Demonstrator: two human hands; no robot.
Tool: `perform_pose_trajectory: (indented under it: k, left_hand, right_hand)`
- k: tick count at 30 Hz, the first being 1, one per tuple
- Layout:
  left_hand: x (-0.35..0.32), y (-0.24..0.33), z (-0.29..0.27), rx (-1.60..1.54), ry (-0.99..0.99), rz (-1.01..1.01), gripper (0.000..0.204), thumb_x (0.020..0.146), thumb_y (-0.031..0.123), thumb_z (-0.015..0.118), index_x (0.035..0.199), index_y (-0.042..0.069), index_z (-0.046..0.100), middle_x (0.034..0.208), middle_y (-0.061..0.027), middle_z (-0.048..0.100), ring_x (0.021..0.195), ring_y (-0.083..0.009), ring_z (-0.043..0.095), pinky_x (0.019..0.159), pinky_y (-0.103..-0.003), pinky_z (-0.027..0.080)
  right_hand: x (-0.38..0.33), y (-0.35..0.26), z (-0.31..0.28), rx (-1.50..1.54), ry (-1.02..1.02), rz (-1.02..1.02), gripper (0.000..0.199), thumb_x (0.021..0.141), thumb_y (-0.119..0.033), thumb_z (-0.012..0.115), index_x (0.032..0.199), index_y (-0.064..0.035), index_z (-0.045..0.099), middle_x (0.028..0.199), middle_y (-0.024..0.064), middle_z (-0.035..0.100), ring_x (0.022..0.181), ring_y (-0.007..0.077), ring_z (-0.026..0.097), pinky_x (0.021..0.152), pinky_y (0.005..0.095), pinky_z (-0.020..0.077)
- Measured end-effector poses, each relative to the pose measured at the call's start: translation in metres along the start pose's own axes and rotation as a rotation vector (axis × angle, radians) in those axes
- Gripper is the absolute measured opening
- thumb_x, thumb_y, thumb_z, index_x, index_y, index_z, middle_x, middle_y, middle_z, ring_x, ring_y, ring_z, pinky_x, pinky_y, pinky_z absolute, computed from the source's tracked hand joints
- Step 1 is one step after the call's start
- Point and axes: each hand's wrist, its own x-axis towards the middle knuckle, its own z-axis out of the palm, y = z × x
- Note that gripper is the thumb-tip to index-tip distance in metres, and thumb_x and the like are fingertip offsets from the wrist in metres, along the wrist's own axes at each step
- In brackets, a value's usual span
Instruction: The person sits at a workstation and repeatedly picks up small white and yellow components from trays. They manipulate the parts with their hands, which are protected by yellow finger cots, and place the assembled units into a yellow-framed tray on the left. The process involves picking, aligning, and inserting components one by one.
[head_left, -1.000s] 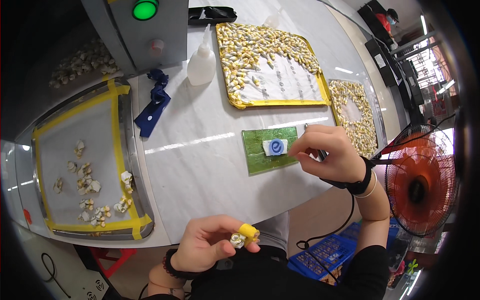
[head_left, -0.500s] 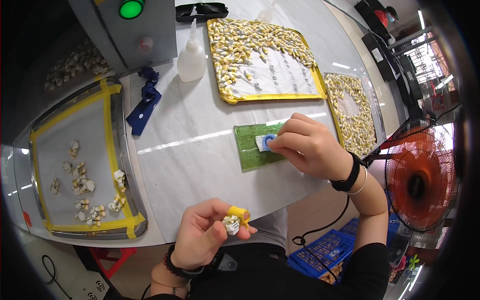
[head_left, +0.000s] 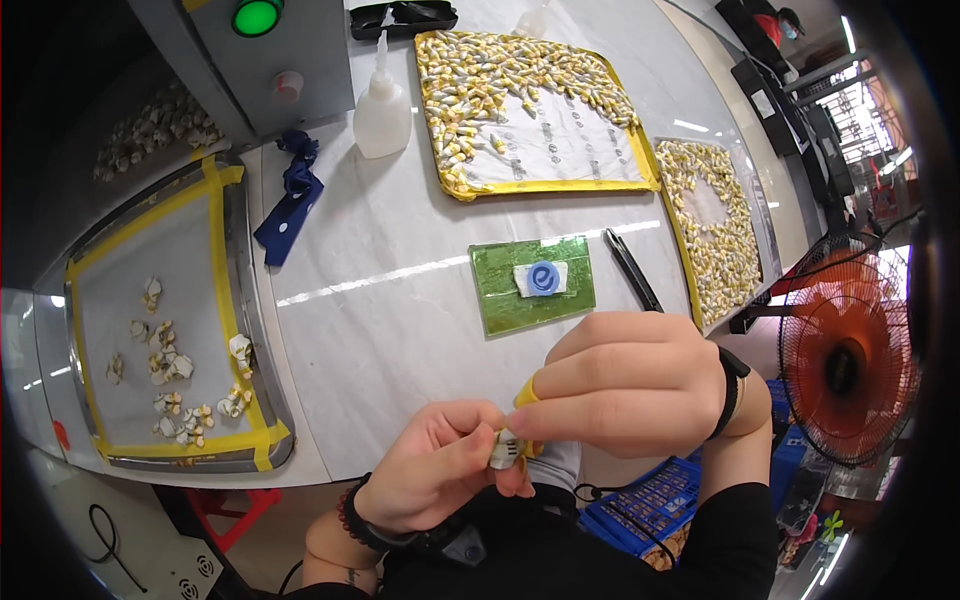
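Observation:
Close to my body, at the table's near edge, my left hand (head_left: 425, 475) pinches a small white and yellow folded piece (head_left: 504, 452). My right hand (head_left: 635, 385) meets it there, fingertips pressed together at the piece's upper edge; whether they grip it or something tiny is hidden. A yellow cover (head_left: 526, 392) shows at the fingertips. Beyond the hands lies a green slab (head_left: 492, 305). On it sits a white pad (head_left: 523, 281) with a round blue part (head_left: 543, 279) on top.
Right of the slab lies a black slim tool (head_left: 632, 270). Two yellow-edged trays (head_left: 560, 187) of small white-yellow pieces are farther back, another tray (head_left: 222, 270) at left. A squeeze bottle (head_left: 382, 125), dark blue cloth (head_left: 290, 215), grey machine (head_left: 315, 60) and orange fan (head_left: 845, 360) surround.
My right hand has left the blue part on the slab and come back toward me to the piece in my left hand. The black tool is now uncovered.

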Motion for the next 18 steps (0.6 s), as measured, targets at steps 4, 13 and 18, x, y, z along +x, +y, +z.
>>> perform_pose_trajectory:
  k: [4, 13, 18]
  left_hand:
    - [0.003, -0.001, 0.001, -0.009, -0.011, -0.047, 0.026, 0.093, 0.025, 0.053, 0.097, -0.001, 0.056, 0.078, -0.0075, 0.06, 0.077, -0.0174, 0.058, 0.08, -0.033, 0.048]
    - [0.004, 0.002, 0.003, -0.06, -0.046, -0.001, 0.024, 0.093, 0.023, 0.052, 0.096, 0.0, 0.055, 0.077, -0.0065, 0.059, 0.079, -0.0173, 0.058, 0.079, -0.031, 0.046]
    - [0.008, 0.002, 0.017, 0.228, 0.174, 0.05, 0.021, 0.088, 0.018, 0.059, 0.094, -0.001, 0.056, 0.082, -0.0079, 0.061, 0.082, -0.0153, 0.059, 0.077, -0.029, 0.046]
  right_hand:
    - [0.001, 0.0, 0.002, -0.094, -0.016, -0.098, 0.03, 0.063, -0.011, 0.068, 0.087, 0.0055, 0.06, 0.081, 0.011, 0.057, 0.065, 0.0205, 0.057, 0.055, 0.0276, 0.0488]
    - [0.002, 0.001, 0.008, -0.104, 0.01, -0.115, 0.028, 0.063, -0.008, 0.067, 0.086, 0.0056, 0.059, 0.081, 0.0108, 0.057, 0.066, 0.0205, 0.057, 0.054, 0.0273, 0.0486]
    - [-0.01, -0.009, 0.001, -0.152, 0.082, -0.052, 0.016, 0.073, -0.005, 0.063, 0.086, 0.0043, 0.061, 0.083, 0.011, 0.059, 0.067, 0.0208, 0.058, 0.056, 0.0274, 0.0484]
